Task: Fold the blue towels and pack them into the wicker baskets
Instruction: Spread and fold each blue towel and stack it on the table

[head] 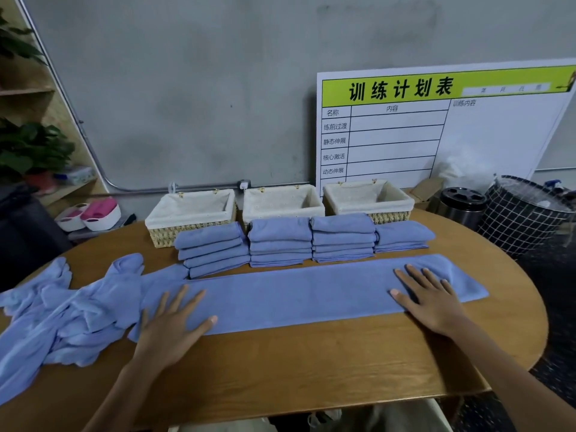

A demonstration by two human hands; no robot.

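Both hands, left hand [174,319] and right hand [427,297], fingers spread flat on long towel [296,297]; folded stacks [280,241] done, baskets [193,213] unfilled, unfolded pile [62,319] remains

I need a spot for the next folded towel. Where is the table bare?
Bare wood runs along the near table edge, between the long towel strip and the person. The far side is crowded with folded stacks and wicker baskets; the loose towel pile fills the left.

A white training chart [436,126] leans against the grey wall [187,88] behind the wooden table [280,363], with a black bin [463,207] and checked hamper [523,213] off its far right edge.
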